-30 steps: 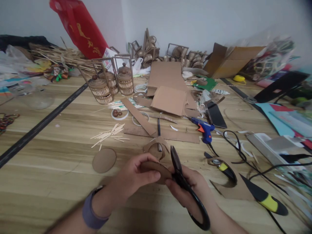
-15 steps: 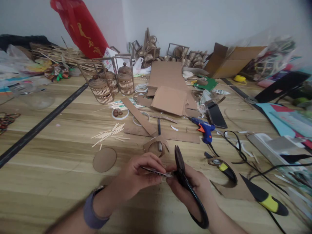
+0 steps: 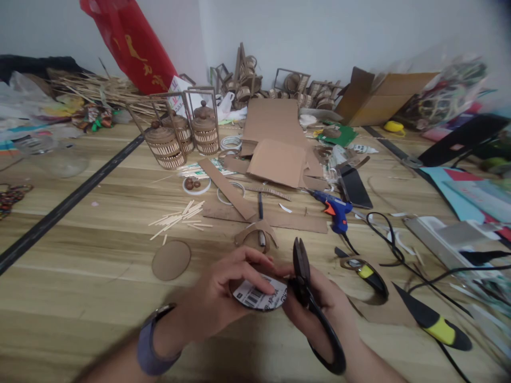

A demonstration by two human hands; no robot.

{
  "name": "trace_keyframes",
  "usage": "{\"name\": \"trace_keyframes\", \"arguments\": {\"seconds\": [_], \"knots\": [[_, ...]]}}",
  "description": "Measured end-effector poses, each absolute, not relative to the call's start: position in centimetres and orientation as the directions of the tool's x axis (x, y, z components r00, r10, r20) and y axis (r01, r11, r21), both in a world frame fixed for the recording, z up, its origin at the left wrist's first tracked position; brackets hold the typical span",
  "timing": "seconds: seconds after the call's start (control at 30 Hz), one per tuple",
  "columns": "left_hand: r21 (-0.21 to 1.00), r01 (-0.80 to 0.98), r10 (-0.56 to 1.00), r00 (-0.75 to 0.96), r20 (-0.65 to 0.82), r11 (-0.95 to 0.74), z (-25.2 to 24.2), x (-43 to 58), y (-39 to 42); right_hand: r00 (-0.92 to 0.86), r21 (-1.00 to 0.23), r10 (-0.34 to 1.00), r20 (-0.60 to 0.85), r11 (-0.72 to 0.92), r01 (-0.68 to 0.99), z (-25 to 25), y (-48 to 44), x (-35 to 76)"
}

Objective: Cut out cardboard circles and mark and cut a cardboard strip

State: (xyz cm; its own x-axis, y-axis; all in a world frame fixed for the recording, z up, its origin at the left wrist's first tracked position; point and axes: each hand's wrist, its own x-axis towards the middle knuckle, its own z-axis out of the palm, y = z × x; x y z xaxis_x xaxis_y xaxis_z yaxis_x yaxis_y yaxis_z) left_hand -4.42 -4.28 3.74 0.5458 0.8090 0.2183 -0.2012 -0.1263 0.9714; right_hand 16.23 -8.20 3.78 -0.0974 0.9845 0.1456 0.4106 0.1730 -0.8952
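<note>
A round disc (image 3: 255, 297) with a white, barcode-printed face is tilted toward the camera. My left hand (image 3: 223, 287) grips it from the left, fingers over its printed face. Black-handled scissors (image 3: 302, 266) rest in my right hand (image 3: 319, 303), blades pointing up and nearly together, beside the disc's right edge. The right fingertips seem to touch that edge too. On the table to the left lies a cardboard circle (image 3: 171, 260). A curved cardboard scrap (image 3: 255, 234) and a dark pen (image 3: 261, 213) sit just beyond my hands.
A blue glue gun (image 3: 337, 210), its cable and a yellow-black cutter (image 3: 443, 330) lie on the right. Small sticks (image 3: 179, 218) and brown beads in a tape ring (image 3: 197, 185) are at left centre. Woven lidded baskets (image 3: 164, 144) and cardboard sheets (image 3: 277, 162) stand farther back.
The disc, earlier seen almost edge-on, has turned so its printed face shows. My left fingers now lie across that face. The scissors have shifted slightly right.
</note>
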Motion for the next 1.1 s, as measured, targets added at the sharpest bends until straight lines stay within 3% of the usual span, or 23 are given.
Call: {"name": "trace_keyframes", "arguments": {"seconds": [0.27, 0.33, 0.47, 0.63, 0.77, 0.9, 1.0, 1.1], "knots": [[0.958, -0.128, 0.795, 0.537, 0.283, -0.255, 3.8, -4.6, -4.5, -0.041, -0.89, 0.974, 0.224, 0.221, 0.398, 4.8, -7.9, 15.5], [0.98, -0.114, 0.822, 0.535, 0.197, -0.161, 4.0, -4.5, -4.6, -0.07, -0.905, 0.986, 0.153, 0.168, 0.392, 4.8, -7.9, 15.5], [0.991, -0.017, 0.878, 0.466, -0.109, 0.132, 4.3, -4.1, -4.7, -0.124, -0.959, 0.99, -0.066, -0.028, 0.284, 4.3, -8.1, 15.6], [0.96, -0.063, 0.938, 0.241, -0.251, 0.273, 4.8, -3.7, -3.9, -0.123, -0.961, 0.973, -0.193, -0.163, 0.222, 4.1, -7.8, 15.5], [0.959, -0.116, 0.966, 0.02, -0.259, 0.259, 7.0, -5.2, -2.8, -0.11, -0.907, 0.992, -0.059, -0.007, 0.422, 4.1, -7.2, 16.0], [0.989, -0.081, 0.967, -0.214, -0.139, 0.124, 9.4, -8.6, -2.0, -0.142, -0.736, 0.976, 0.166, 0.219, 0.641, 2.9, -7.1, 16.9], [0.991, 0.112, 0.955, -0.294, -0.039, 0.075, 9.2, -11.5, -2.0, -0.169, -0.601, 0.939, 0.301, 0.324, 0.731, 1.6, -7.1, 17.3], [0.918, 0.374, 0.977, -0.206, -0.052, 0.128, 6.8, -13.8, -2.5, -0.188, -0.536, 0.909, 0.373, 0.377, 0.755, 0.8, -7.1, 17.1]]}}
